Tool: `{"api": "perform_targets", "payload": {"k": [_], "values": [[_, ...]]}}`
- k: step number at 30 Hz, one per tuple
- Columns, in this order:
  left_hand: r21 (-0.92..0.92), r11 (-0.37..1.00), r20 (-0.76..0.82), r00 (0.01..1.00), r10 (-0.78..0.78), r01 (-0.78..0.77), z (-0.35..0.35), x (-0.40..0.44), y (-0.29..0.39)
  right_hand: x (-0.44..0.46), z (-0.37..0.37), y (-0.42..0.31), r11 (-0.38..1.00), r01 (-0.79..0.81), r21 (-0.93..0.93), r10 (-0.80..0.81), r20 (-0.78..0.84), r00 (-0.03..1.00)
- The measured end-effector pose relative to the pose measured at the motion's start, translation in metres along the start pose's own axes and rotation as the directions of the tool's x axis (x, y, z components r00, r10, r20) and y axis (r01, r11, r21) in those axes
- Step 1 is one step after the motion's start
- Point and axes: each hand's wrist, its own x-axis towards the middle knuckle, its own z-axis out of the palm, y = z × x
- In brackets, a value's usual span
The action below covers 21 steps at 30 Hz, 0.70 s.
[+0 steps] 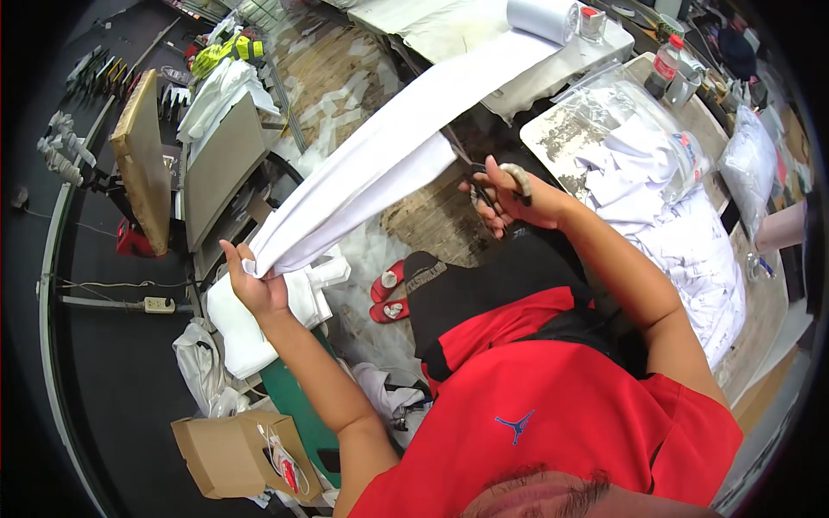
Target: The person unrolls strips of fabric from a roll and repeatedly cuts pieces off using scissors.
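Observation:
A long strip of white fabric (380, 121) stretches from a white roll (542, 19) on the far table down to my left hand (257, 289). My left hand pinches the strip's near end. A second flap of the strip hangs along its right side, its end close to the scissors. My right hand (518, 197) has its fingers through the handles of a pair of scissors (518, 178), whose grips are wrapped in light material. The blades point up toward the flap's edge; whether they touch it, I cannot tell.
At right, a worktable (553, 134) bears heaped white cloth (682, 250) and a cola bottle (663, 67). A clear jar with a red lid (591, 24) stands beside the roll. Folded white fabric (237, 324) and an open cardboard box (229, 453) are at left. Red slippers (389, 293) show below.

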Motion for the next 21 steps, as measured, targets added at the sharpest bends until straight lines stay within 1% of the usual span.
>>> {"api": "perform_targets", "payload": {"k": [1,3,4,6,7,9,10,12,13,14,17,20,21], "values": [[0.015,1.000,0.000,1.000,0.016,-0.016,0.002,0.000,0.001,-0.006,-0.002,0.005,1.000,-0.003,0.002,0.003,0.001,1.000],[0.030,0.999,-0.008,0.999,0.033,-0.033,0.004,0.000,0.001,-0.021,-0.007,0.019,0.983,-0.159,-0.095,0.153,-0.074,0.986],[0.041,0.999,-0.014,0.999,0.037,-0.036,0.006,0.000,0.002,-0.027,-0.015,0.027,0.959,-0.246,-0.138,0.242,-0.050,0.969],[0.054,0.998,-0.021,0.999,0.040,-0.039,0.003,0.002,0.003,-0.036,-0.037,0.039,0.904,-0.358,-0.231,0.374,0.026,0.927],[0.068,0.997,-0.019,0.999,0.040,-0.038,0.001,0.004,0.003,-0.041,-0.042,0.040,0.904,-0.358,-0.231,0.375,0.028,0.927],[0.080,0.996,-0.022,0.999,0.031,-0.029,-0.003,0.004,0.001,-0.049,-0.044,0.039,0.963,-0.214,-0.165,0.239,0.150,0.959],[0.077,0.997,-0.031,0.999,0.030,-0.028,-0.003,0.003,0.000,-0.050,-0.041,0.035,0.962,-0.219,-0.165,0.243,0.145,0.959],[0.065,0.998,-0.040,0.999,0.029,-0.027,-0.005,0.002,-0.003,-0.043,-0.032,0.023,0.976,-0.075,-0.205,0.104,0.134,0.986],[0.055,0.998,-0.042,0.999,0.023,-0.021,-0.008,0.002,-0.005,-0.035,-0.032,0.025,0.985,-0.048,-0.166,0.069,0.118,0.991],[0.047,0.999,-0.044,0.999,0.017,-0.015,-0.011,0.001,-0.006,-0.028,-0.032,0.025,0.985,-0.050,-0.168,0.070,0.117,0.991],[0.048,0.998,-0.069,0.997,0.041,-0.038,-0.004,-0.008,-0.007,0.002,-0.032,0.015,0.990,-0.003,-0.142,0.006,0.017,1.000],[0.040,0.999,-0.104,0.994,0.037,-0.033,-0.006,-0.015,-0.007,0.027,-0.035,-0.001,0.992,-0.018,-0.121,0.024,0.047,0.999],[0.035,0.999,-0.043,0.999,0.020,-0.018,-0.012,-0.017,-0.006,0.033,-0.035,-0.004,0.986,-0.002,-0.165,0.010,0.049,0.999]]}}
